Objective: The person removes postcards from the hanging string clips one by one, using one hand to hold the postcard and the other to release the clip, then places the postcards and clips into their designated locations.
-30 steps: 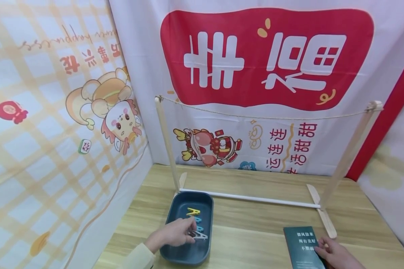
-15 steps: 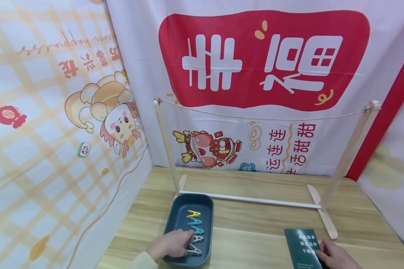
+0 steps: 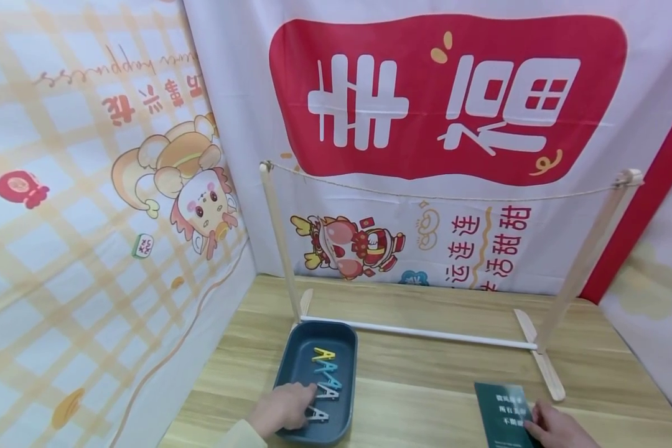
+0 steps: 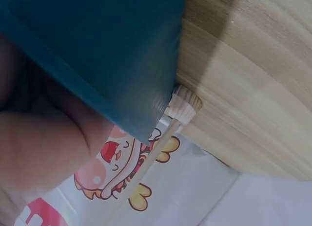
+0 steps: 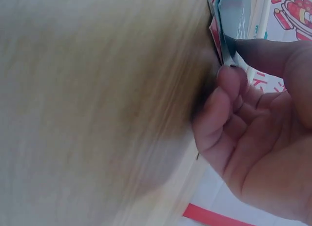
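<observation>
In the head view, my left hand (image 3: pixel 288 404) reaches into a dark blue tray (image 3: pixel 350 410), over its near left rim. Its fingertips are at the white clothespins (image 3: pixel 328 391); whether they pinch one is hidden. Beyond lie blue clothespins (image 3: pixel 329 368) and a yellow clothespin (image 3: pixel 323 354), in a row. The left wrist view shows the tray's outer wall (image 4: pixel 112 50) partly covering that hand. At the right, my right hand (image 3: pixel 557 426) pinches the edge of a dark green booklet (image 3: pixel 501 414) with white print. The right wrist view shows the thumb and fingertips on its layered edges (image 5: pixel 222 41).
Behind the tray stands a wooden frame (image 3: pixel 588 261) with a string (image 3: pixel 442 198) between its posts and a white rod (image 3: pixel 420 333) low across. Printed cloths hang at the back and left. The wooden table (image 3: pixel 414 386) lies between the tray and the booklet.
My left hand has moved slightly nearer within the tray, and the pale clothespins now lie more spread out in the row. The right hand keeps its hold on the booklet.
</observation>
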Action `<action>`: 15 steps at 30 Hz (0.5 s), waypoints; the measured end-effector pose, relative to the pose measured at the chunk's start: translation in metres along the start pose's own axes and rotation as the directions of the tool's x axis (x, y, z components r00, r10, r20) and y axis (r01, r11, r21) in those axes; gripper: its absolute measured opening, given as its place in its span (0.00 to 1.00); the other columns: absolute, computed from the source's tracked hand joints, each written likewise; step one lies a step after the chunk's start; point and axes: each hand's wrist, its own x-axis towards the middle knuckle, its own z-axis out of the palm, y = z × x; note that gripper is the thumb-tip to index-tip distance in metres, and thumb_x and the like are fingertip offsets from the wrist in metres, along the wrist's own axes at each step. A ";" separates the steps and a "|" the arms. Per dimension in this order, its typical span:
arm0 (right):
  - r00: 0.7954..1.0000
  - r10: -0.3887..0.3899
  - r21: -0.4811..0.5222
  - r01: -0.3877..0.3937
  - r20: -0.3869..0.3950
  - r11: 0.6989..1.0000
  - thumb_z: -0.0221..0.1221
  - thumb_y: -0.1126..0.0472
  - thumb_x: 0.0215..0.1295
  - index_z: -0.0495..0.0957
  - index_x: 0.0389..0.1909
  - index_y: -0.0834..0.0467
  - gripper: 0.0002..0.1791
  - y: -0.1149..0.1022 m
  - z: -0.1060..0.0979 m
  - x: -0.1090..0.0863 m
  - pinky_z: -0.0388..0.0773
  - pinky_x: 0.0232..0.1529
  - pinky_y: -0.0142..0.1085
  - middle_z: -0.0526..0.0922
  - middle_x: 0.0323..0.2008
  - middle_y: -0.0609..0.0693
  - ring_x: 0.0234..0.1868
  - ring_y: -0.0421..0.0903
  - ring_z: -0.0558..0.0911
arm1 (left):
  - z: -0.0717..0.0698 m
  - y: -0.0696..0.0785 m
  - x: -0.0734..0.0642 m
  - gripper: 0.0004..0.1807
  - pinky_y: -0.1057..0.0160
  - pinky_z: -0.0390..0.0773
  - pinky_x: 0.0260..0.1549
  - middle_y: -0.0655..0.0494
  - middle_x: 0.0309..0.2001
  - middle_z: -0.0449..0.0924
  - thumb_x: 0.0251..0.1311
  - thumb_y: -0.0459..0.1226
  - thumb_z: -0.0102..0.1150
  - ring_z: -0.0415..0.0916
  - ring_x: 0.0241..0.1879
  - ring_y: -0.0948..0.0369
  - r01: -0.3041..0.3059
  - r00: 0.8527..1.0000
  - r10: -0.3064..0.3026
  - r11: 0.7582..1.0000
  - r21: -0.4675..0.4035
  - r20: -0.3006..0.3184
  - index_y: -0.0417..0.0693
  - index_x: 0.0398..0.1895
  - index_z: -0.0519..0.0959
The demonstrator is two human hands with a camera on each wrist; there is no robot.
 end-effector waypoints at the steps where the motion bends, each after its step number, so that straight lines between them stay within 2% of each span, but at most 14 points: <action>1: 1.000 -0.004 -0.010 0.004 0.000 1.000 0.64 0.54 0.62 0.64 0.32 0.57 0.17 -0.001 -0.001 0.000 0.64 0.26 0.35 0.69 0.23 0.48 0.25 0.44 0.70 | 0.000 0.000 0.000 0.28 0.50 0.81 0.45 0.50 0.45 0.82 0.55 0.46 0.69 0.80 0.43 0.56 -0.003 1.000 0.003 1.000 -0.010 0.000 0.52 0.60 0.75; 5: 1.000 0.001 -0.032 -0.001 -0.001 0.999 0.65 0.55 0.60 0.66 0.32 0.57 0.17 -0.008 -0.006 0.004 0.65 0.27 0.36 0.70 0.22 0.48 0.25 0.45 0.71 | -0.006 0.000 0.000 0.27 0.53 0.81 0.39 0.53 0.37 0.82 0.58 0.51 0.66 0.77 0.34 0.60 -0.022 1.000 0.021 0.998 -0.052 -0.013 0.49 0.57 0.77; 9: 0.997 0.051 0.019 -0.053 0.054 0.998 0.62 0.55 0.64 0.71 0.31 0.58 0.12 -0.017 -0.018 0.005 0.68 0.26 0.36 0.72 0.23 0.49 0.26 0.45 0.72 | -0.013 -0.003 0.004 0.20 0.61 0.78 0.28 0.59 0.28 0.79 0.62 0.51 0.61 0.72 0.26 0.65 -0.095 0.992 0.085 0.991 -0.095 -0.097 0.48 0.48 0.79; 11: 0.998 0.043 0.031 -0.045 0.047 0.999 0.60 0.55 0.67 0.73 0.31 0.58 0.11 -0.021 -0.030 0.006 0.69 0.25 0.34 0.73 0.22 0.49 0.25 0.44 0.72 | -0.016 -0.005 0.007 0.14 0.64 0.74 0.23 0.62 0.25 0.76 0.64 0.50 0.60 0.71 0.22 0.67 -0.150 0.977 0.130 0.982 -0.113 -0.171 0.50 0.40 0.80; 13: 1.000 0.000 0.020 -0.001 0.020 1.000 0.58 0.54 0.68 0.75 0.32 0.58 0.11 -0.027 -0.042 0.008 0.70 0.24 0.33 0.74 0.22 0.48 0.24 0.43 0.73 | -0.021 -0.005 0.011 0.11 0.68 0.69 0.20 0.66 0.21 0.73 0.65 0.49 0.59 0.68 0.20 0.69 -0.200 0.956 0.163 0.970 -0.135 -0.245 0.54 0.33 0.78; 15: 0.998 -0.054 0.000 0.054 -0.017 0.999 0.57 0.54 0.69 0.76 0.33 0.57 0.10 -0.038 -0.053 0.012 0.70 0.23 0.32 0.74 0.22 0.48 0.23 0.42 0.73 | -0.029 0.000 0.014 0.10 0.69 0.68 0.19 0.67 0.21 0.72 0.66 0.49 0.58 0.67 0.20 0.69 -0.220 0.940 0.169 0.965 -0.146 -0.297 0.55 0.33 0.78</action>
